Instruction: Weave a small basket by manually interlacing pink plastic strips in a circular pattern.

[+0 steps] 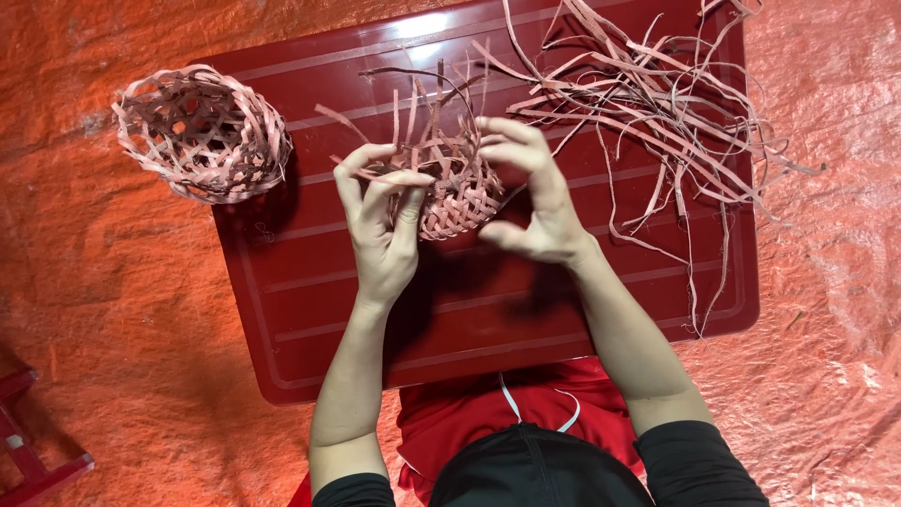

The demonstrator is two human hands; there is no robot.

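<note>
A small half-woven basket (457, 188) of pale flat strips hangs above a dark red tray (310, 300), its loose strip ends sticking up and away from me. My left hand (380, 221) grips its left side, fingers curled over the rim strips. On the right side, my right hand (530, 192) pinches strips with its fingertips. Both hands hold the basket between them.
A finished open-weave basket (202, 133) lies on its side at the tray's far left corner. A loose pile of flat strips (657, 103) covers the tray's far right. Orange sheeting (113, 310) lies all around. A red frame piece (28, 460) shows at bottom left.
</note>
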